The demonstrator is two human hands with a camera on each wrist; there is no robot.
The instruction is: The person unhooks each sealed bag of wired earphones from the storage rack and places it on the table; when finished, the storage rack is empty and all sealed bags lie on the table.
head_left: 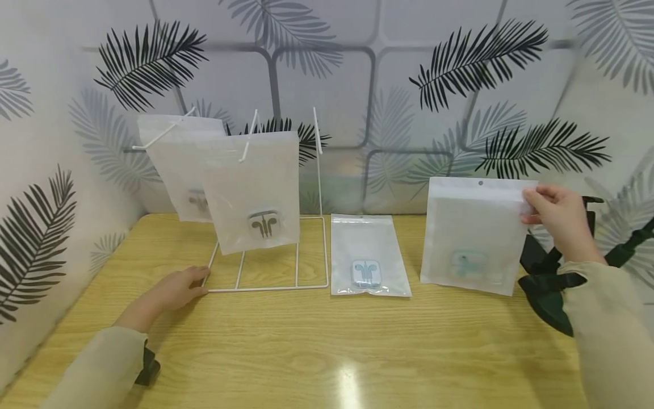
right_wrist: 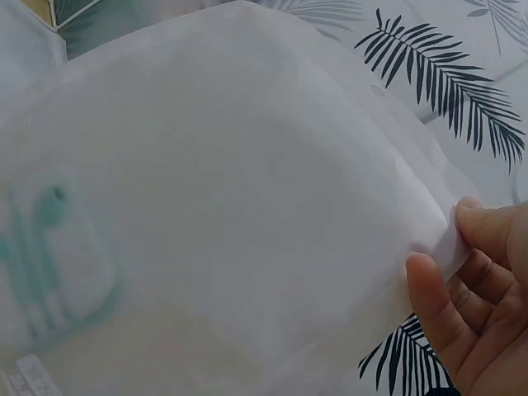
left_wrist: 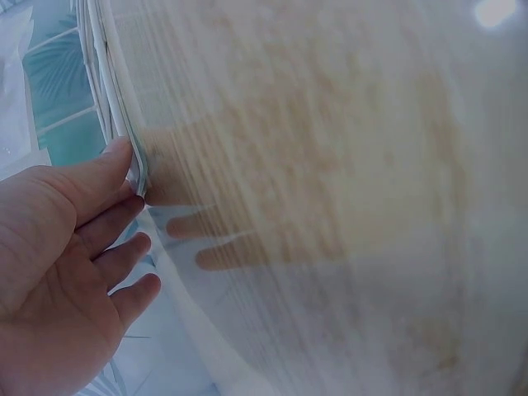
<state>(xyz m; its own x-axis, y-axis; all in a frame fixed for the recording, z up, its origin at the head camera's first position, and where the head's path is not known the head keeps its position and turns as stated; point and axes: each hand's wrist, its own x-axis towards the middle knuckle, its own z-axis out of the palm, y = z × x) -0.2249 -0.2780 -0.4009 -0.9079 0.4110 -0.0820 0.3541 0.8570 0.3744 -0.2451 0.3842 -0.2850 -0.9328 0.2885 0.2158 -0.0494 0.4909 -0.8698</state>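
A white zip pouch (head_left: 475, 233) hangs upright from my right hand (head_left: 562, 218), which pinches its upper right corner between thumb and fingers. Through the pouch's frosted side, a small case with teal earphones (right_wrist: 49, 247) shows faintly. At the left, my left hand (head_left: 179, 289) holds the front left corner of a white wire display rack (head_left: 268, 289), thumb and forefinger on the wire in the left wrist view. Two pouches hang on the rack's prongs, the nearer pouch (head_left: 250, 182) holding dark earphones, the farther pouch (head_left: 174, 165) partly hidden behind it.
Flat on the wooden table (head_left: 327, 341), just right of the rack, lies another pouch (head_left: 365, 244) with blue earphones. The rack's right prong (head_left: 317, 130) carries no pouch. A black stand (head_left: 549, 284) is behind my right forearm. A leaf-patterned backdrop (head_left: 398, 74) closes off the back.
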